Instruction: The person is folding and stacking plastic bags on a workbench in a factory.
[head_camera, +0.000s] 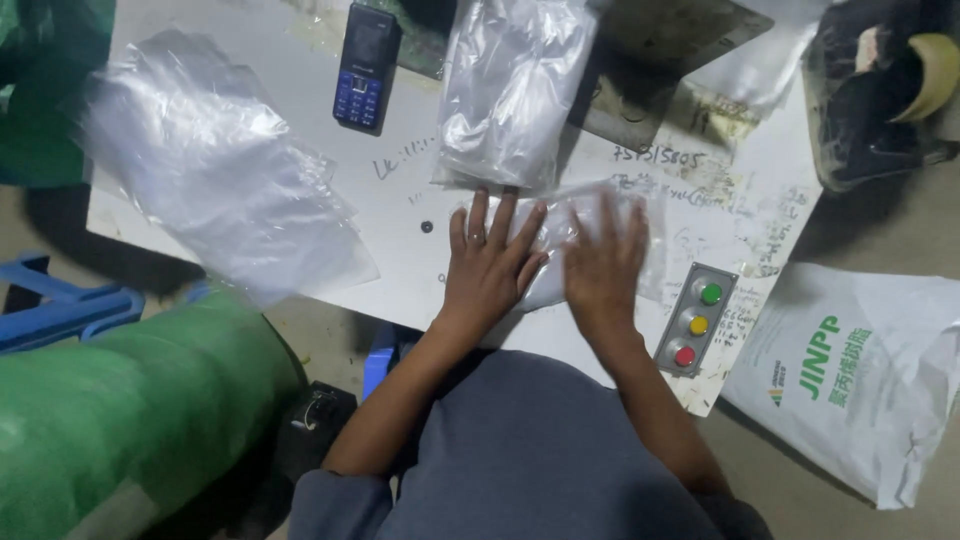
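My left hand (490, 262) and my right hand (605, 262) lie flat, fingers spread, side by side on a small clear plastic bag (555, 230) with white contents. The bag rests on the white table (400, 200) near its front edge. Just beyond my fingertips lies a larger clear plastic bag bundle (510, 90).
A pile of clear plastic sheets (215, 165) covers the table's left side. A dark blue keypad phone (366, 68) lies at the back. A grey box with green, yellow and red buttons (697, 318) sits right of my hands. A white sack (860, 370) and green roll (130, 400) flank the table.
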